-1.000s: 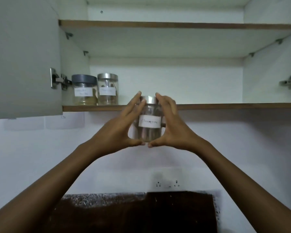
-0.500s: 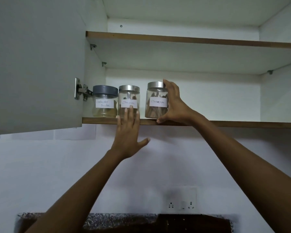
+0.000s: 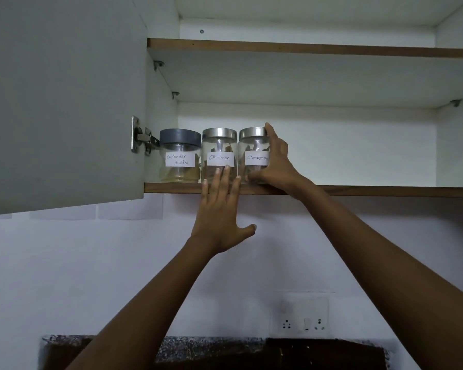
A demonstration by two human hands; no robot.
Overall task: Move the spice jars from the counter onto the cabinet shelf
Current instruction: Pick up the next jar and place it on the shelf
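The right cinnamon jar (image 3: 253, 156) stands on the lower cabinet shelf (image 3: 358, 190), with the middle cinnamon jar (image 3: 219, 156) just beside it at nine o'clock. The right hand (image 3: 277, 166) clamps the right cinnamon jar from three o'clock, thumb at its base and forefinger on its lid. The left hand (image 3: 219, 214) lays straight, slightly spread fingers on the front of the middle cinnamon jar.

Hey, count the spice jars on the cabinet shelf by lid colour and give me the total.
Grey lid: 1, the coriander powder jar
Silver lid: 2, the middle cinnamon jar and the right cinnamon jar
Total: 3 jars
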